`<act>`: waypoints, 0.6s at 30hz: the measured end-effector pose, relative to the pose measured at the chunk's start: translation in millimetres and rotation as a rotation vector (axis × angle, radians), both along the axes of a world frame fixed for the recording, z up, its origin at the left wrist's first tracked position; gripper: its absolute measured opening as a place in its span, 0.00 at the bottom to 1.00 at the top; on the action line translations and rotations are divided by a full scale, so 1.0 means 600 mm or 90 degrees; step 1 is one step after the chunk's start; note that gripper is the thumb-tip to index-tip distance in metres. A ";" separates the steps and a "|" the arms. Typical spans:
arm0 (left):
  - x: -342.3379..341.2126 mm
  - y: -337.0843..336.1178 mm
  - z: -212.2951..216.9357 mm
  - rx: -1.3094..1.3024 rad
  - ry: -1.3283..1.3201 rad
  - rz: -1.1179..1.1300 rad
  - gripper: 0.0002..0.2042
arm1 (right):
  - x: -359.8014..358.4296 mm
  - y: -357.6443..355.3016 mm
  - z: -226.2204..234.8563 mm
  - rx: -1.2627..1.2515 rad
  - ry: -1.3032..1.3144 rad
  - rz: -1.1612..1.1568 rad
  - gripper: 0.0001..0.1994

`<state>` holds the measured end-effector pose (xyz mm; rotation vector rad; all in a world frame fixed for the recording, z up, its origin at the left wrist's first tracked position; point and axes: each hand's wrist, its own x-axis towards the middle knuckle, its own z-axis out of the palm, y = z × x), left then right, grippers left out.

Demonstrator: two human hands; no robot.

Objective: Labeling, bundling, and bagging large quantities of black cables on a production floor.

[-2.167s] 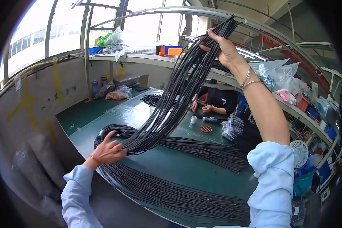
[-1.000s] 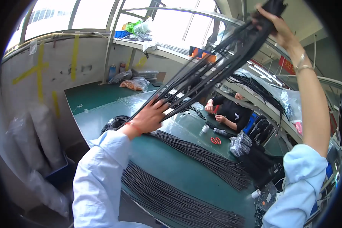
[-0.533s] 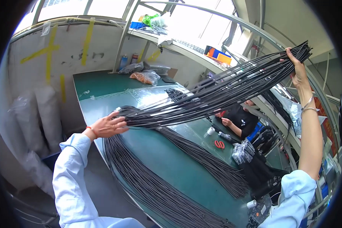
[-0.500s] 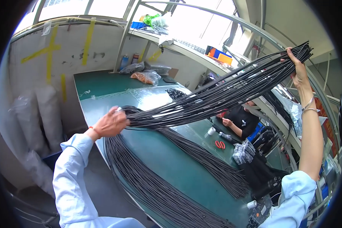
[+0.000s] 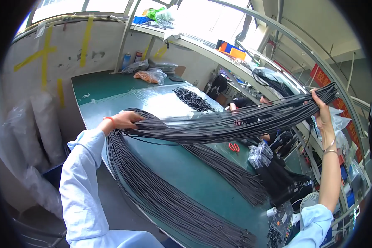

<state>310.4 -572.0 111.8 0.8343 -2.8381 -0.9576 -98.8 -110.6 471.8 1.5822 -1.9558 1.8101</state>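
Above the green table [image 5: 186,173] hangs the cable bundle [image 5: 219,124], stretched almost level between the person's two hands, its long axis running from low at the near-left up to high at the far-right, with a slight sag in the middle. At the low end the left hand [image 5: 126,120] is closed around the bundle, right where it meets the table's edge; from that grip the loose strands fan down and away along the tabletop toward the lower right. At the high end the right hand [image 5: 320,109] pinches the cable tips, fingers wrapped over them, arm raised nearly straight up from a pale blue sleeve. So the bundle lies rightward and upward from the left hand, leftward and downward from the right; the left hand is the one nearer the table. Under the span lies a second sheaf of cables [image 5: 231,173], flat on the table, and red scissors [image 5: 234,147] just beyond it. Another person sits at the table's far side, behind the span.
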 end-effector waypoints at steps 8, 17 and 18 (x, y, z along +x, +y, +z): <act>-0.034 0.091 -0.043 -0.424 0.280 -0.162 0.06 | 0.012 0.020 -0.055 -0.011 -0.070 -0.003 0.10; 0.004 0.204 0.006 -0.295 0.332 -0.104 0.27 | -0.004 0.060 -0.143 -0.021 -0.122 -0.016 0.13; -0.015 0.267 0.017 -0.210 0.304 -0.157 0.32 | -0.001 0.065 -0.155 0.002 -0.119 -0.015 0.13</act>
